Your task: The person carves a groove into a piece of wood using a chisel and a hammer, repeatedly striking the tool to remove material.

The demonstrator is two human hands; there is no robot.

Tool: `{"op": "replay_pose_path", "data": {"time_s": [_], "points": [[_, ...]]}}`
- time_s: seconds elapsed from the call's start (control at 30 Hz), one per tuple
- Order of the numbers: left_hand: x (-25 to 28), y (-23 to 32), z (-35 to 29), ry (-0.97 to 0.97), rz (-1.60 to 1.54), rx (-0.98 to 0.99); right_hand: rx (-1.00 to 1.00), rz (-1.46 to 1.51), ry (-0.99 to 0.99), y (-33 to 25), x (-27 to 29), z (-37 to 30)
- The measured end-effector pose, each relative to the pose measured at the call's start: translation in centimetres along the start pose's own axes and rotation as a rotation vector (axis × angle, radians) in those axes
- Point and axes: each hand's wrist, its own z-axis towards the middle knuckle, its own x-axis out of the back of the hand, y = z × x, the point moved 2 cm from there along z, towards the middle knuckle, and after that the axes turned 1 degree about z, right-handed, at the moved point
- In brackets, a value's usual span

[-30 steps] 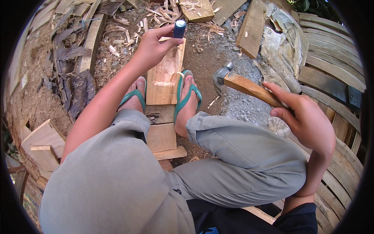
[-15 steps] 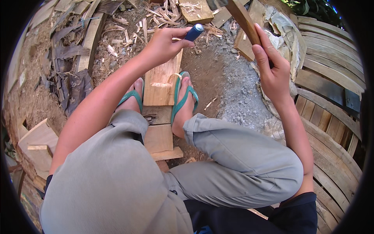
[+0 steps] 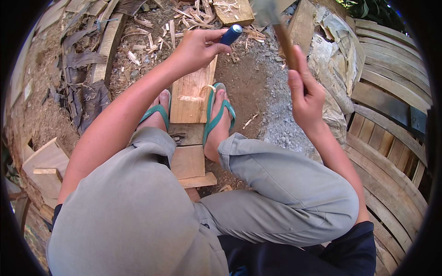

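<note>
My left hand (image 3: 195, 51) is closed around a chisel with a blue handle (image 3: 230, 35) and a pale metal cap; its blade is hidden. Beneath that hand lies a wooden block (image 3: 188, 110), with a rough, freshly cut patch and a curled shaving on its top. Both my feet, in green flip-flops, flank the block. On the right, my right hand (image 3: 307, 94) grips the wooden handle of a hammer (image 3: 285, 42). The hammer's grey head, smeared by motion, is up near the top edge, to the right of the chisel's cap and apart from it.
Wood shavings (image 3: 195, 20) litter the ground beyond the block, beside another timber piece (image 3: 234, 13). Grey gravel (image 3: 281, 122) and a torn sack (image 3: 329, 60) lie to the right, next to a slatted wooden structure (image 3: 391, 83). Board offcuts (image 3: 46, 161) sit at the left.
My right hand has swung the hammer to the left and a little down, toward the chisel. The left hand with the chisel has hardly moved.
</note>
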Motion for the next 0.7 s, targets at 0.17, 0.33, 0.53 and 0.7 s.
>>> {"op": "replay_pose_path", "data": {"time_s": [0.17, 0.33, 0.53, 0.7], "points": [[-0.3, 0.3, -0.3, 0.007, -0.181, 0.020, -0.180, 0.069, -0.023, -0.5, 0.4, 0.7], [0.1, 0.3, 0.5, -0.033, -0.081, 0.118, -0.122, -0.055, -0.080, 0.3, -0.5, 0.7], [0.3, -0.4, 0.8, -0.042, 0.009, 0.049, -0.207, 0.117, 0.077, -1.3, 0.4, 2.0], [0.0, -0.4, 1.3, -0.033, -0.024, 0.066, -0.323, -0.010, -0.106, -0.1, -0.1, 2.1]]}}
